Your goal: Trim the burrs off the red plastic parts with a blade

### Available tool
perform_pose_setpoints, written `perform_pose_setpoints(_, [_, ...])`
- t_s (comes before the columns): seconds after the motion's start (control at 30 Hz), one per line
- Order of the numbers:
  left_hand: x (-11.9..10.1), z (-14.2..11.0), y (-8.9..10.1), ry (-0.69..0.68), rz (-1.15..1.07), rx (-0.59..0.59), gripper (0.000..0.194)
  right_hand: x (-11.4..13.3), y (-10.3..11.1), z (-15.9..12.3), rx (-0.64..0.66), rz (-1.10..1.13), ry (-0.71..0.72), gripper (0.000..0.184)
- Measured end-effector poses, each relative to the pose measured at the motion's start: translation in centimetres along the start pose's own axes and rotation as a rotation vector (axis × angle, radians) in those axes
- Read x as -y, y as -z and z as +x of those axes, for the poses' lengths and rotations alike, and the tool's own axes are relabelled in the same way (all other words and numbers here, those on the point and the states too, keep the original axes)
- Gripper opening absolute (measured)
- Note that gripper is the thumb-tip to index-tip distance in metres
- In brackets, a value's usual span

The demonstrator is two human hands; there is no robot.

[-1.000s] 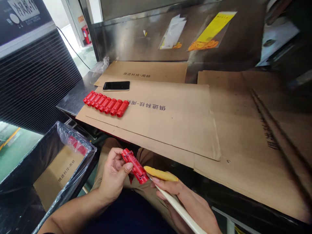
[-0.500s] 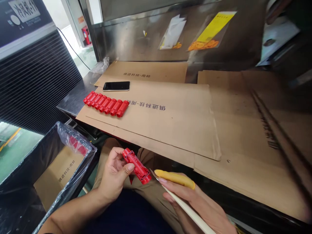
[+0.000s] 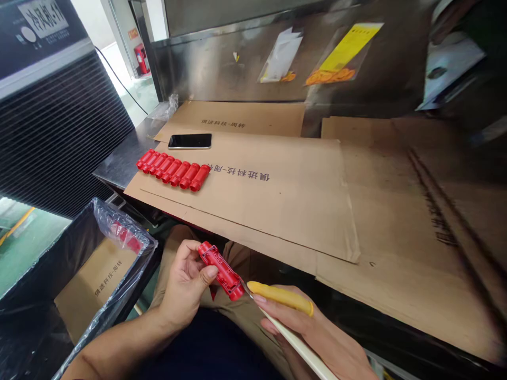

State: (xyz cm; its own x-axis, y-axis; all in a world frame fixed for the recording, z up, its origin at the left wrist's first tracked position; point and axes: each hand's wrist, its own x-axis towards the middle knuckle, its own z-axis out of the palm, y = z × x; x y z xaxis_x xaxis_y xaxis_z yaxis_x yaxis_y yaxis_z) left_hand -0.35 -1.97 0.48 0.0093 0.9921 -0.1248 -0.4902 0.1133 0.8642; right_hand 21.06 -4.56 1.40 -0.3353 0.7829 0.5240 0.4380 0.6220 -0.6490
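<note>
My left hand grips a red plastic cylinder part over my lap, tilted with its lower end to the right. My right hand holds a thin knife with a cream handle; the forefinger wears a yellow finger cot. The blade tip touches the lower end of the red part. A row of several matching red parts lies side by side on the cardboard sheet at the table's left.
A black phone lies behind the red row. A black bin lined with clear plastic stands at my lower left, holding cardboard and some red parts. More cardboard covers the right side. A steel wall with papers rises behind.
My right hand drew back to the right from the red part, then returned, so the blade tip again meets the part's lower end. The left hand kept still.
</note>
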Motion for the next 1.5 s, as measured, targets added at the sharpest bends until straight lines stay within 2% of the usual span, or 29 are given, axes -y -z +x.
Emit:
perform_pose_setpoints(0.13, [0.0, 0.0, 0.0, 0.003, -0.003, 0.003, 0.036, -0.4, -0.1, 0.5, 0.024, -0.015, 0.0, 0.038])
perform_pose_setpoints(0.27, [0.1, 0.0, -0.1, 0.076, -0.048, -0.001, 0.036, -0.5, 0.6, 1.1, 0.023, 0.022, 0.127, 0.028])
perform_pose_setpoints(0.4, [0.2, -0.1, -0.2, 0.078, -0.078, 0.015, 0.034, 0.2, 0.7, 1.3, -0.105, -0.094, -0.04, 0.015])
perform_pose_setpoints(0.47, [0.3, -0.3, -0.4, 0.024, -0.033, 0.039, 0.031, 0.6, -0.2, 1.5, -0.142, -0.072, -0.077, 0.016])
perform_pose_setpoints(0.67, [0.2, -0.6, -0.9, -0.041, -0.004, 0.105, 0.023, 0.8, -2.9, 2.2, -0.196, 0.093, 0.032, 0.039])
perform_pose_setpoints(0.9, [0.4, -0.5, -0.9, -0.048, -0.018, 0.108, 0.022, 1.0, -2.8, 2.2, -0.217, 0.063, 0.043, 0.039])
perform_pose_setpoints(1.1, [0.8, -0.8, -0.9, -0.088, -0.044, 0.12, 0.022, 1.3, -3.6, 1.8, -0.299, 0.022, 0.069, 0.04])
perform_pose_setpoints(1.27, [0.8, -1.0, -0.6, -0.066, -0.039, 0.087, 0.025, 1.5, -2.7, 1.7, -0.204, 0.05, 0.028, 0.033])
perform_pose_setpoints(1.5, [0.6, -0.8, -0.8, -0.065, -0.034, 0.108, 0.023, 1.3, -2.6, 2.1, -0.179, 0.082, 0.005, 0.031])
